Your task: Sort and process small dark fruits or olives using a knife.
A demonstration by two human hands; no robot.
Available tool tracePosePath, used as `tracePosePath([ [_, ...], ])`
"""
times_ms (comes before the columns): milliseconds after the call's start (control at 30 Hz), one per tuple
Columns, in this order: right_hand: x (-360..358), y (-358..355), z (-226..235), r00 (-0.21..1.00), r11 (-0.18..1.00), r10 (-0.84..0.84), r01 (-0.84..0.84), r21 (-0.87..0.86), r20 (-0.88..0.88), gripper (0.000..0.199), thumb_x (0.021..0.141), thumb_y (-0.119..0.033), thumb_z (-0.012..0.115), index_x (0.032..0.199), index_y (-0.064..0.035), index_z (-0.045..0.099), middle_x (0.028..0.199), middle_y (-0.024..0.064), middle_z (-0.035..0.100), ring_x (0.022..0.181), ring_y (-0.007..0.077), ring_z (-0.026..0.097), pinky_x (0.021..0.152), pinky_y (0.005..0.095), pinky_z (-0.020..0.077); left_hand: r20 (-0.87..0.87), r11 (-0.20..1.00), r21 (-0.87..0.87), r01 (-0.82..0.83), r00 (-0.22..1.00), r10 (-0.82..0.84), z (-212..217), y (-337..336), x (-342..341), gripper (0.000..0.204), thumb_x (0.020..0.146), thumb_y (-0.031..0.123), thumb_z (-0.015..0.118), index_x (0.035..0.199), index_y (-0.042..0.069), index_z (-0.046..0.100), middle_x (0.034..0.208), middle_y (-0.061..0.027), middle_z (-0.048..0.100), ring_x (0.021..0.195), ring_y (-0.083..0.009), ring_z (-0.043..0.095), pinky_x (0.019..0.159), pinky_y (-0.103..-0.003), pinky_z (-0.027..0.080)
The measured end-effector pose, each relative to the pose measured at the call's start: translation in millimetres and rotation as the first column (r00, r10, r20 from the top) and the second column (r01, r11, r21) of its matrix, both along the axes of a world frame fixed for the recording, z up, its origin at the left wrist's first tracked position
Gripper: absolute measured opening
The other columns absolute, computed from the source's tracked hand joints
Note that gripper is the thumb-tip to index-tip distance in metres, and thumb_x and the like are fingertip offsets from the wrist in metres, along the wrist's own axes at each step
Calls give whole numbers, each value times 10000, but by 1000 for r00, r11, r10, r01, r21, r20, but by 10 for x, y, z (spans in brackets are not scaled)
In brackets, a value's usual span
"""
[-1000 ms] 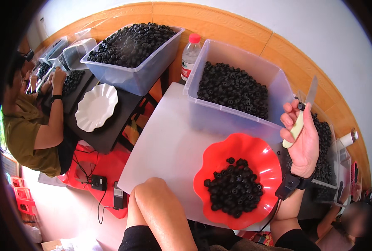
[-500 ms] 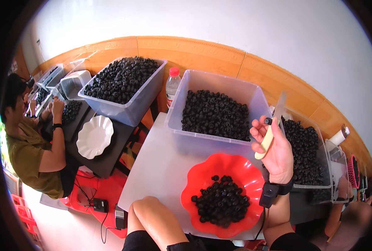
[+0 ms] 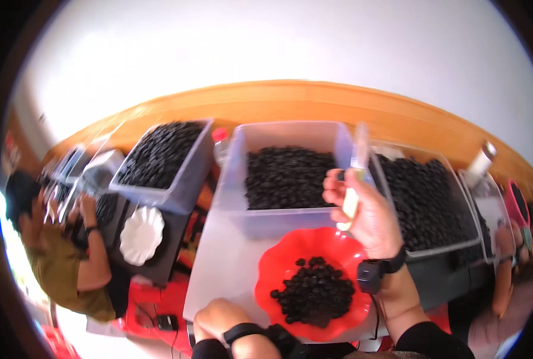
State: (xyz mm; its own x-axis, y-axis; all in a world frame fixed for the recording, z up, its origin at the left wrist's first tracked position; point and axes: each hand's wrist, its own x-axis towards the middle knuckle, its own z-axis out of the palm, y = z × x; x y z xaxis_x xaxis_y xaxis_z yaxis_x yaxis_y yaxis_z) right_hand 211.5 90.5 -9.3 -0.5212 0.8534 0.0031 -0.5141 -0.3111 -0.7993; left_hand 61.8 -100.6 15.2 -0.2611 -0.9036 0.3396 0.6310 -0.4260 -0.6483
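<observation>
My right hand is raised palm up at the near right corner of the tub, closed on a knife with a pale yellow handle. Its blade points up. A small black piece sits at the fingertips. Below stands a red scalloped bowl with a heap of small round black pieces, some showing a hole in the middle. My left arm is bent, its elbow on the table edge. Only a bit of my left hand shows past the black wristband; its fingers are out of sight.
Translucent tubs full of black pieces stand along the wall: one ahead, one left, one right. A red-capped bottle stands between two. At left, a person works beside a white scalloped plate. Another person's arm shows at right.
The view has tilted and turned, so the tubs and wall appear lower and more level. My right hand still holds the knife and the black piece. More of my left wrist shows.
</observation>
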Motion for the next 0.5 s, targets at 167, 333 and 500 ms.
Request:
tracePosePath([
  [167,-66,-154,169,983,985,170,-169,22,-68,398,931,-409,573,1074,-38,587,822,-24,544,677,32,489,484,185,357,-74,678,-710,188,938,-337,403,149,-75,235,984,221,436,1115,74,563,823,-19,511,777,-155,448,752,-317,369],
  [333,62,-219,221,983,988,156,-155,20,-100,338,951,-365,557,1064,-49,592,781,-34,533,610,17,456,433,170,301,-85,-116,-986,-116,967,-241,281,788,-66,190,781,71,650,940,-14,589,925,-104,574,850,-216,544,752,-306,444],
  [500,46,-295,244,984,993,118,-116,23,-136,296,947,-358,568,975,-69,626,737,-41,529,575,13,444,420,171,288,-179,-296,-923,-247,955,-238,222,1105,156,335,652,13,776,960,40,648,950,-68,613,835,-164,562,710,-283,440],
])
